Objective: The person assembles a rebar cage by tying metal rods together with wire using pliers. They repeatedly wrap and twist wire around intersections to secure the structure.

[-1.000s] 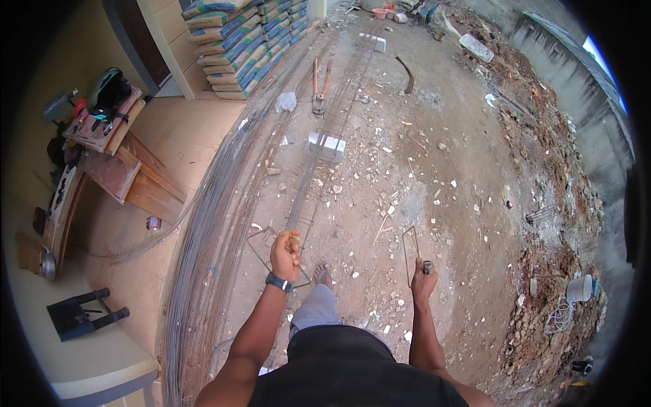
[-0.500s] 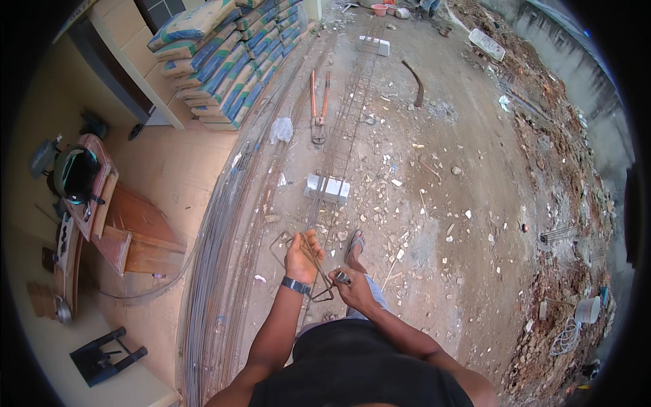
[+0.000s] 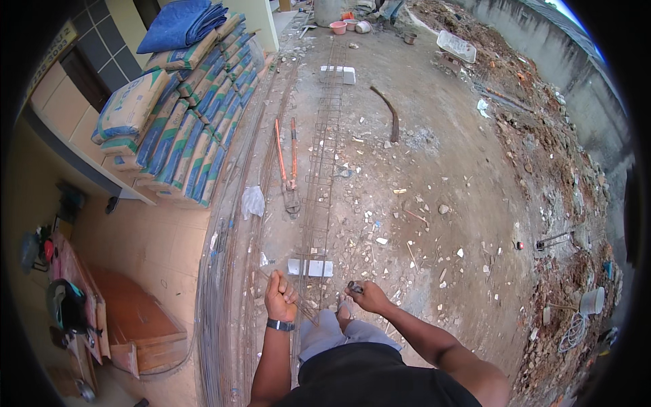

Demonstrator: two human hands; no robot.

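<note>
My left hand (image 3: 281,296), with a watch on its wrist, is closed around a bent steel stirrup (image 3: 308,311). Only thin parts of the stirrup show beside the fist. To its right, my right hand (image 3: 371,297) grips a small dark metal hand tool (image 3: 354,287), whose kind I cannot make out. The two hands are apart. Just ahead of them a long rebar cage (image 3: 325,149) stretches away over the ground, resting on a near white block (image 3: 319,268) and a far white block (image 3: 347,74).
Orange-handled bolt cutters (image 3: 293,166) and a clear plastic bag (image 3: 253,202) lie left of the cage. Long steel bars (image 3: 220,298) run along the tiled floor's edge. Stacked cement bags (image 3: 183,146) stand at the far left. Rubble (image 3: 542,176) lines the right wall.
My hands have drawn apart; the right one, with the tool, has moved away from the stirrup. The left still holds the stirrup. The view has tilted up, showing more of the far end.
</note>
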